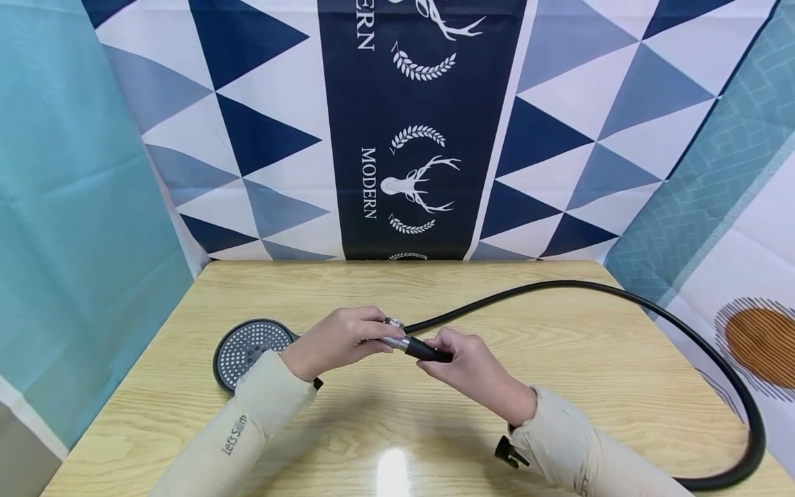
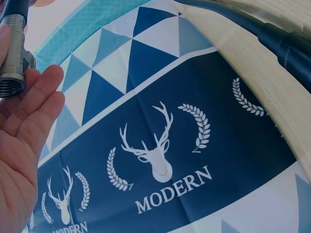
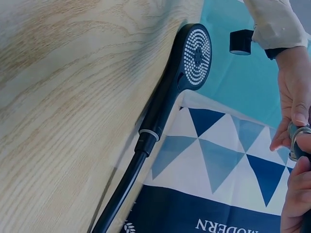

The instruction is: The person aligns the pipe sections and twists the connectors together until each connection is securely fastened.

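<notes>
My left hand (image 1: 344, 339) pinches a silver metal fitting (image 1: 396, 342) between thumb and fingers above the table. In the left wrist view the fitting (image 2: 13, 60) shows an open threaded end and a side stub. My right hand (image 1: 475, 369) grips the black end piece (image 1: 425, 351) of a hose, which meets the fitting's other end. Left of my hands lies a black shower head (image 1: 248, 348), its grey nozzle face up. The right wrist view shows its handle (image 3: 158, 109) joined to the black hose (image 3: 121, 194).
The black hose (image 1: 559, 284) runs behind my hands and loops round the right side of the wooden table (image 1: 528, 317). Patterned cloth (image 1: 267, 138) hangs along the back edge, with teal cloth (image 1: 81, 207) at the left. A black wrist camera (image 1: 511, 452) sits by my right sleeve.
</notes>
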The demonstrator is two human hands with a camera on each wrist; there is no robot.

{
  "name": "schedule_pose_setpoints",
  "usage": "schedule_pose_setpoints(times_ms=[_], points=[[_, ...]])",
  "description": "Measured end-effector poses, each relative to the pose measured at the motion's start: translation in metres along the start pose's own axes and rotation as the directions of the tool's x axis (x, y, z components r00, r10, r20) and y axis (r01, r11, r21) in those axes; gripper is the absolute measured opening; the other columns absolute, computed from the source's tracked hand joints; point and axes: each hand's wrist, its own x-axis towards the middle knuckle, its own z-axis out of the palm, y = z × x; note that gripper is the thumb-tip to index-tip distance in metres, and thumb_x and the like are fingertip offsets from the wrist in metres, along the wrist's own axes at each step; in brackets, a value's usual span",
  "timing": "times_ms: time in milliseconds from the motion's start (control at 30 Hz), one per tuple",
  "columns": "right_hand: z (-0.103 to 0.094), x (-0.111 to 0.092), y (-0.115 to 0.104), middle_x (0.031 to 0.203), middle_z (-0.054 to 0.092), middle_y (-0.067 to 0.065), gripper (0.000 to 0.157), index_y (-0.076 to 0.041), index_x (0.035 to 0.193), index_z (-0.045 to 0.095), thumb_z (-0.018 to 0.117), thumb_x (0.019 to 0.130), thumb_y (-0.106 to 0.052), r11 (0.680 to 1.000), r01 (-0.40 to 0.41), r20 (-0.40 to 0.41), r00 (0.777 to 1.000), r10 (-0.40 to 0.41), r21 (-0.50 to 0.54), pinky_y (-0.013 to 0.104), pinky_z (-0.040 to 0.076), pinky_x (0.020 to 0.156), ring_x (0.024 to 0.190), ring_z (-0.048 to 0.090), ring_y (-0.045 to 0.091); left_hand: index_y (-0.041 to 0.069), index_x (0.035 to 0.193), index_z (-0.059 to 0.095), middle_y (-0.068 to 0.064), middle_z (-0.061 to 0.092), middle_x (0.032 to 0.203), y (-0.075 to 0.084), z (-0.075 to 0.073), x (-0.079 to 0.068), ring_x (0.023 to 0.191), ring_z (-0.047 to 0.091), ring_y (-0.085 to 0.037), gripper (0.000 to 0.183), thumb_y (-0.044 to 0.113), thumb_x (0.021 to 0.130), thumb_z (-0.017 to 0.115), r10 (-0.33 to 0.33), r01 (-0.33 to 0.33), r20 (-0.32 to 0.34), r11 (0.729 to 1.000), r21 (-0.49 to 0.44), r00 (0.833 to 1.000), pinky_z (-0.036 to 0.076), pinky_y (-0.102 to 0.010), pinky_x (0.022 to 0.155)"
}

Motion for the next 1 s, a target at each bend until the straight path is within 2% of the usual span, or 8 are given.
schedule_pose_setpoints(times_ms=[167,733,1000], points=[[0.0009,0.0008,0.0018,0.081,0.071,0.011,0.013,0.001,0.085,0.063,0.073,0.079,0.007,1.0,0.018,0.003,1.0,-0.018,0.006,0.021,0.044,0.044,0.058,0.05,-0.001,0.007,0.1,0.073,-0.004,0.066,0.092,-0.0004,-0.0008,-0.0005,0.083,0.066,-0.011,0.026,0.004,0.075,0.079,-0.002,0.002,-0.001,1.0,0.007,1.0,0.05,-0.014,0.073],[-0.0006,0.0043,0.0029,0.072,0.065,0.002,0.008,0.002,0.088,0.065,0.071,0.083,0.003,0.998,0.068,0.022,0.997,-0.068,0.005,0.02,0.039,0.041,0.053,0.042,-0.004,0.007,0.098,0.073,-0.004,0.067,0.092,-0.0022,-0.0033,-0.0005,0.082,0.066,-0.013,0.026,0.001,0.074,0.079,-0.006,0.006,0.001,1.0,-0.014,1.0,0.05,-0.015,0.075],[-0.0027,0.0027,0.0044,0.067,0.059,-0.005,0.006,0.002,0.09,0.066,0.069,0.085,-0.001,1.0,0.021,0.049,0.999,-0.022,0.009,0.021,0.038,0.041,0.051,0.039,-0.003,0.006,0.098,0.073,-0.005,0.067,0.09,-0.0021,0.001,-0.0005,0.079,0.066,-0.013,0.026,0.001,0.073,0.08,0.013,-0.013,-0.017,1.0,-0.007,1.0,0.049,-0.014,0.073]])
